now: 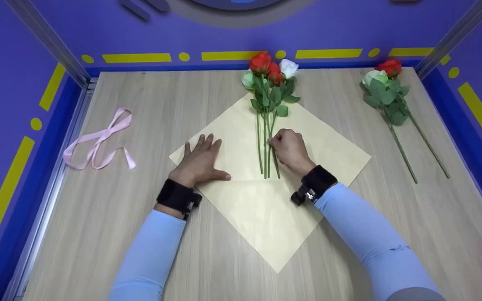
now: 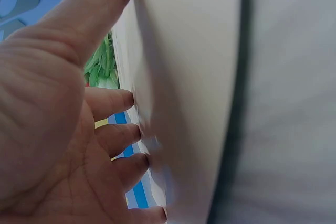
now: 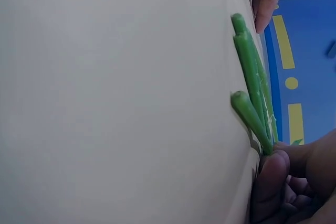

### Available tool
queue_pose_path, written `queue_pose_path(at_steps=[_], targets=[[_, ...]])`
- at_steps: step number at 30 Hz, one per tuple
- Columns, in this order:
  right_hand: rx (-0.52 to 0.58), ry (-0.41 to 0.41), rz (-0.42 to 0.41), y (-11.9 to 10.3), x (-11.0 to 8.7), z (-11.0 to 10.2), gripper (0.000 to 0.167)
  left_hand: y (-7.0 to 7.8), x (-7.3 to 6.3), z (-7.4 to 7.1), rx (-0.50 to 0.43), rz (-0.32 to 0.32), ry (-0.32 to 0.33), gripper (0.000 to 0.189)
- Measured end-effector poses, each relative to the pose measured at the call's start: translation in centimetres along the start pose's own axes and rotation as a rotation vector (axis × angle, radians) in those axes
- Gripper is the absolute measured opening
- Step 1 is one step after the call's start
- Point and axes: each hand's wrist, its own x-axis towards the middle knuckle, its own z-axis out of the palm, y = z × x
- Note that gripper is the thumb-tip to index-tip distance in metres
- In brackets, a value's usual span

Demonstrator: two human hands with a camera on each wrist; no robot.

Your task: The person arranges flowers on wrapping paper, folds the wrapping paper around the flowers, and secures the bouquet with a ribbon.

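A square sheet of cream wrapping paper lies with one corner toward me. On it rests a bunch of artificial roses, red, white and pale green, heads beyond the far corner and green stems toward me. My right hand pinches the rightmost stem between thumb and curled fingers; the right wrist view shows thumb and finger meeting at that stem. My left hand rests on the left part of the paper, fingers spread and fairly straight. In the left wrist view its fingertips touch the surface.
A loosely looped pink ribbon lies on the wooden table at the left. Two more roses, one red and one pale green-white, lie at the right with long stems. Blue panels with yellow marks enclose the back and sides.
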Motion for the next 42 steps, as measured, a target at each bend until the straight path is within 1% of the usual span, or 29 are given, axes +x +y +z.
queue_pose_path(at_steps=[5,9,14,19,22,26,30,33,36,42], targets=[[0.009,-0.004,-0.001,0.0,0.0,-0.1,0.027,0.0,0.1,0.0,0.005,-0.001,-0.003,0.118],[0.011,0.017,-0.018,0.0,-0.2,-0.3,0.031,0.0,0.1,0.0,0.007,-0.002,-0.004,0.118],[-0.062,0.112,-0.057,0.2,-0.5,-1.4,0.032,0.0,0.1,0.0,0.004,0.006,0.000,0.118],[-0.145,0.217,-0.069,1.1,-0.7,-3.9,0.026,0.0,0.1,0.1,-0.017,0.006,-0.003,0.117],[-0.165,0.269,-0.064,2.2,-0.7,-5.6,0.024,0.0,0.0,0.0,-0.022,0.002,-0.008,0.117],[-0.198,0.332,-0.039,4.5,-0.8,-8.0,0.025,0.0,0.0,0.0,-0.020,-0.004,-0.013,0.117],[-0.271,0.380,0.001,7.1,-1.2,-10.5,0.026,0.2,0.1,0.0,-0.012,0.000,-0.015,0.118],[-0.324,0.393,0.023,9.1,-1.8,-12.1,0.027,0.3,0.2,0.0,-0.002,0.006,-0.013,0.118],[-0.353,0.398,0.041,10.9,-2.3,-13.6,0.029,0.3,0.2,-0.1,0.000,0.011,-0.008,0.118],[-0.401,0.391,0.112,13.6,-2.5,-15.8,0.032,0.1,-0.1,-0.1,-0.003,0.008,-0.004,0.118]])
